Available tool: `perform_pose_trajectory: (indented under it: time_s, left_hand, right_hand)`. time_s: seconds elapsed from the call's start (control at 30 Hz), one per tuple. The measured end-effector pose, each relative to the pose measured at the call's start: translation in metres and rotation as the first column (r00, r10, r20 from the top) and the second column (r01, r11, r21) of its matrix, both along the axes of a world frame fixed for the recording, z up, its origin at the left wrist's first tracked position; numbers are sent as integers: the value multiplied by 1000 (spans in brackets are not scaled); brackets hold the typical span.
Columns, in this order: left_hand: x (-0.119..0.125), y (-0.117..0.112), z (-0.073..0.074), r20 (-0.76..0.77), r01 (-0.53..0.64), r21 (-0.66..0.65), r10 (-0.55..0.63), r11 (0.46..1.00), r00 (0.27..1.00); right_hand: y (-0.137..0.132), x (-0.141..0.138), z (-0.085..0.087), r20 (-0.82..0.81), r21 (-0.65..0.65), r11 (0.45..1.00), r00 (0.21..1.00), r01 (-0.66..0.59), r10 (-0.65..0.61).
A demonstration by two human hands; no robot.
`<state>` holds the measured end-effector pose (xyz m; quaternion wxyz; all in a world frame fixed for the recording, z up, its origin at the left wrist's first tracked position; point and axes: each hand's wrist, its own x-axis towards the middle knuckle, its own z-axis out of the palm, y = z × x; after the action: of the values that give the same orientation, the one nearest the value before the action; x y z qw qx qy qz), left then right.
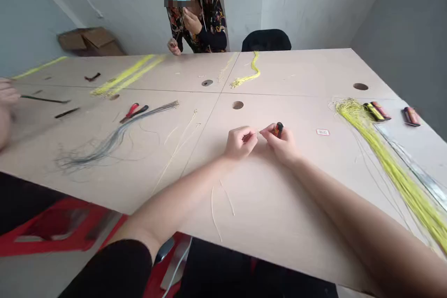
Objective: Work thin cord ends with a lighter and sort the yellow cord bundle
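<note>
My left hand [242, 142] is closed above the middle of the table, its fingertips pinched around a thin yellowish cord [258, 132]. Just to its right, my right hand [282, 144] is closed too, with thumb and finger meeting at the same cord. A small black and orange lighter [278, 129] sticks up from the curled fingers of that hand. The fingertips of both hands almost touch. Most of the cord is hidden in them. Two short pale cord pieces [213, 214] lie near my left forearm, and longer pale cords [181, 142] are to the left.
Grey strands [120, 135] and red-black pliers [132, 111] lie left. A yellow cord bundle [387, 163], more lighters [377, 111] and a small label [322, 132] are right. The table [300, 223] has round holes. Across it a masked person [199, 18] works; another person's hand [7, 93] shows left.
</note>
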<state>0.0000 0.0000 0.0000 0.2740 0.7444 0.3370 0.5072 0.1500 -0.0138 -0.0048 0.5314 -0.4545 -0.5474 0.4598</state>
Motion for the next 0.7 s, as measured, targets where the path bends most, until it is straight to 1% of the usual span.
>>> perform_pose_trajectory:
  time_s: [0.13,0.33,0.7]
  left_hand:
    - [-1,0,1,-1,-1,-11,1,1000,1000]
    - [-1,2,0,11,1,31,-2,1000,1000]
    - [-1,2,0,8,13,75,-13,997,1000]
  right_hand:
    - [-1,0,0,-30,-21,1000,1000,2,-3]
    - [-1,-1,-2,-84,-42,999,996,-17,14]
    - [-3,-1,1,-115,-65,997,993,-36,28]
